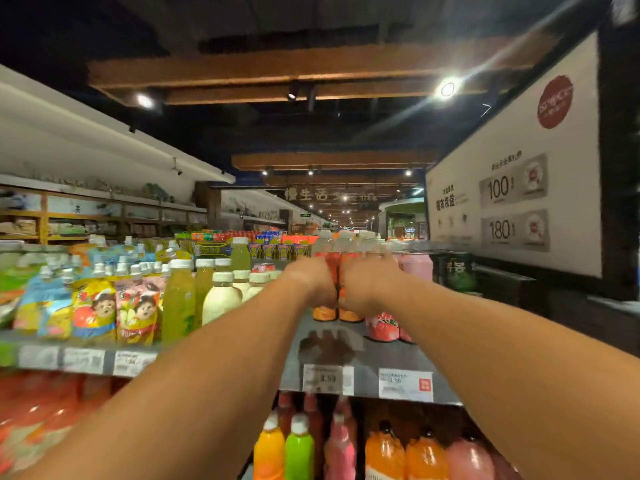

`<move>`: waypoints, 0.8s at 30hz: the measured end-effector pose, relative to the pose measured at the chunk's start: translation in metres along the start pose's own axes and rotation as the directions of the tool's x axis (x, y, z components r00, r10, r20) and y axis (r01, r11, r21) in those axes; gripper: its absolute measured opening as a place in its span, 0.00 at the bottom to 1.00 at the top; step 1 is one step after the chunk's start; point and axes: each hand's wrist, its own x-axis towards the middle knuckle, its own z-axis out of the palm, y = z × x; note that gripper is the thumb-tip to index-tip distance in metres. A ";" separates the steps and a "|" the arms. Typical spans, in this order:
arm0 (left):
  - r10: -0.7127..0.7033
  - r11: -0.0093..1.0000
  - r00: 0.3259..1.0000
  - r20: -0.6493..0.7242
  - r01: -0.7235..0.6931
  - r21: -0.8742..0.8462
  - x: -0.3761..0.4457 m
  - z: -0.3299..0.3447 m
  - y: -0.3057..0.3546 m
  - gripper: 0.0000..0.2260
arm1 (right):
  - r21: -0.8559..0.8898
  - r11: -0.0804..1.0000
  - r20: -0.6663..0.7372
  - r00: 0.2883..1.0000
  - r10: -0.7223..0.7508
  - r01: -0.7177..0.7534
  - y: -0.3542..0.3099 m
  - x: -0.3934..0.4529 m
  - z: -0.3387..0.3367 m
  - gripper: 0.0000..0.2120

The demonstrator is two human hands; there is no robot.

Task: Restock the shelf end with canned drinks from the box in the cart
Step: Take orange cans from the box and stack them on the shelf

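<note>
Both arms out full fwd, bare forearms converging toward centre. L hand (311, 284) and R hand (369, 285) side by side, nearly knuckle to knuckle, backs of hands toward camera. Fingers of each curled round an orange-red drink container – L grips one (325, 311), R grips the one next to it (349, 315). Wrists roughly straight, level w/ each other. Some motion blur on R fingers – exact finger lay unclear.
</note>
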 end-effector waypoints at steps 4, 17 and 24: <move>-0.126 0.989 0.990 -0.058 0.121 -0.087 -0.082 0.016 0.000 0.19 | 0.184 0.983 -0.087 0.996 0.003 0.013 -0.017 -0.066 0.016 0.26; -0.527 0.813 0.827 0.194 0.558 -0.168 -0.419 0.184 -0.073 0.29 | 0.622 0.783 0.109 0.992 -0.065 -0.017 -0.237 -0.282 0.139 0.30; -0.772 0.394 0.443 0.456 0.896 -0.203 -0.609 0.271 -0.107 0.30 | 0.673 0.739 0.274 0.912 -0.304 0.044 -0.393 -0.405 0.199 0.38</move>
